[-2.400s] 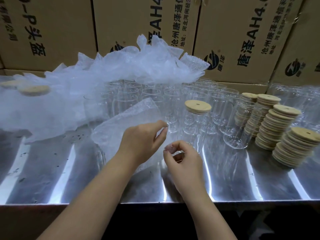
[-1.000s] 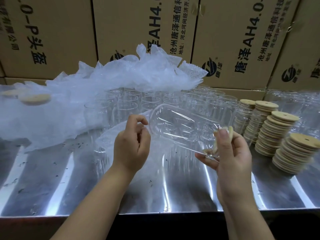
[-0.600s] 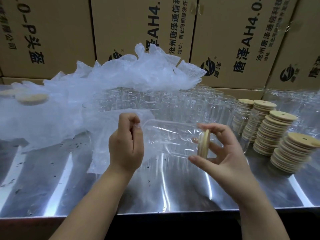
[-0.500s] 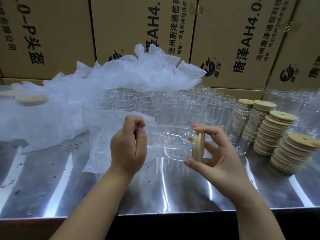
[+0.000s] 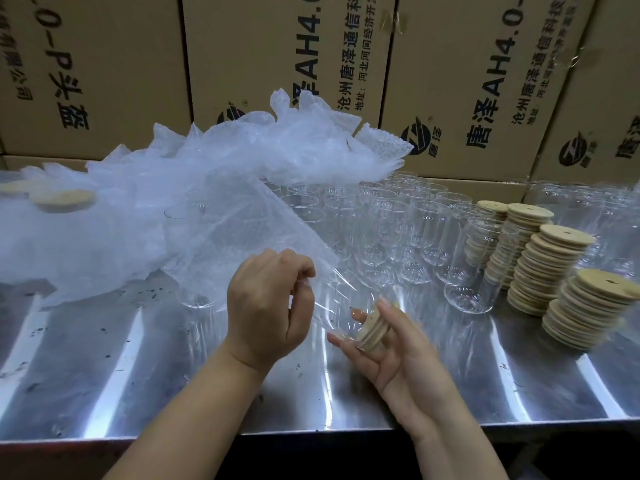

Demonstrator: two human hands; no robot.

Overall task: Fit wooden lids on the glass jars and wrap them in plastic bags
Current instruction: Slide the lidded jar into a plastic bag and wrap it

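Observation:
A clear glass jar with a round wooden lid lies tilted, its closed end pushed up and left into a bubble-wrap plastic bag. My left hand pinches the edge of the bag's mouth just above the jar. My right hand holds the jar by its lidded end, thumb on one side and fingers under the lid. Most of the jar's body is hidden inside the bag.
Several empty glass jars stand in rows behind my hands. Stacks of wooden lids sit at the right. A heap of bubble bags covers the back left. Cardboard boxes wall off the rear of the shiny metal table.
My right hand picked up the lidded jar, laid it sideways and slid it bottom first into the bag held by my left hand. The bag now rises over the jar.

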